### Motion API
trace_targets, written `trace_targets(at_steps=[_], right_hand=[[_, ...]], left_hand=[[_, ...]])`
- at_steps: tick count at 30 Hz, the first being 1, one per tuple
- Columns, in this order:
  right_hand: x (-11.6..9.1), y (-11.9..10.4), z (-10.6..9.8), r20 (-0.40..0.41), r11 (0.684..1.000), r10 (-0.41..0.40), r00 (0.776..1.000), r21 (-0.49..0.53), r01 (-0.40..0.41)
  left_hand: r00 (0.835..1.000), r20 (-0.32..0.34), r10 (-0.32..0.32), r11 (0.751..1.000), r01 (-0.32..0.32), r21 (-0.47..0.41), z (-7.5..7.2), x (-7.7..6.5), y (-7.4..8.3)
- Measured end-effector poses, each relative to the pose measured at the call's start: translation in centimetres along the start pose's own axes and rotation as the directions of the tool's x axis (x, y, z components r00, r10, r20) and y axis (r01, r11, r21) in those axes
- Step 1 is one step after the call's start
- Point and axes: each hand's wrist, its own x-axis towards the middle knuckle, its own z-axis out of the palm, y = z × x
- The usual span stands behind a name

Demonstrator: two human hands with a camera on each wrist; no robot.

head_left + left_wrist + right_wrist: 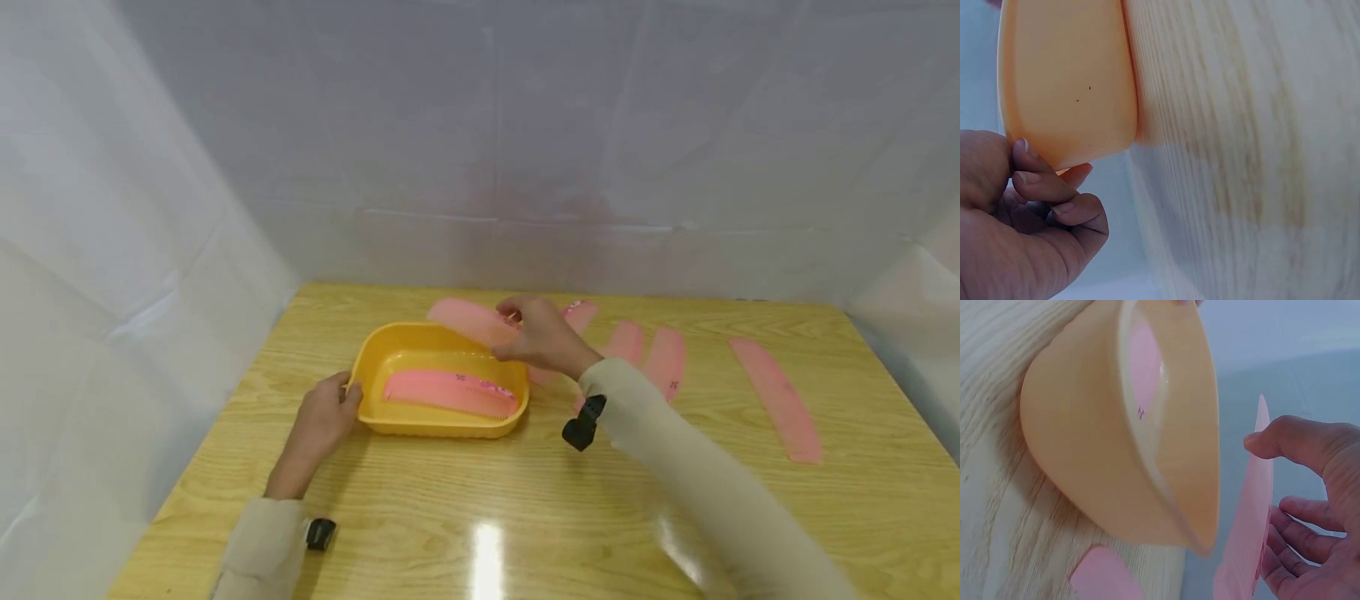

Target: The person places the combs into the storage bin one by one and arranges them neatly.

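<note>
My left hand (pixel 318 421) grips the left end of a yellow plastic basin (pixel 442 428) by its rim. In the left wrist view, the thumb and curled fingers pinch the basin's edge. A pink comb (pixel 427 387) with a printed flower pattern lies inside the basin. Over the basin's back right rim, my right hand (pixel 546 337) pinches another pink comb (pixel 463 318) between thumb and fingers. In the right wrist view, this held comb (pixel 1249 506) appears nearly edge-on, apart from the basin wall.
Several pink combs lie on the wooden table (pixel 420 508) right of the basin, partly behind my right arm. One comb (pixel 780 400) lies farther right, by itself. White sheeting (pixel 480 167) stands behind the table and on both sides.
</note>
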Motion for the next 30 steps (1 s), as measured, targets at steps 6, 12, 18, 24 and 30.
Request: trace_targets(at_steps=[6,12,18,24,30], right_hand=[[0.4,-1.4,1.1,0.04,1.0,-0.008,0.999,0.005,0.008],[0.7,-2.2,2.5,0.064,1.0,-0.021,0.998,-0.002,0.021],[0.9,-2.7,3.6,0.1,1.0,-0.029,0.995,0.01,0.029],[0.8,-3.0,4.6,0.138,0.999,-0.032,0.99,0.013,0.031],[0.9,-3.0,5.5,0.167,0.999,-0.043,0.985,0.014,0.041]], left_hand=[[1.0,-0.001,-0.007,1.0,0.007,0.007,0.0,0.0,0.0],[1.0,-0.005,-0.007,1.0,0.007,0.009,-0.1,0.0,0.1],[1.0,-0.004,-0.003,1.0,0.003,0.005,-0.1,-0.1,0.1],[1.0,-0.002,0.003,1.0,-0.003,0.005,0.0,0.0,0.2],[1.0,-0.003,0.003,1.0,-0.003,0.008,0.0,0.0,0.2]])
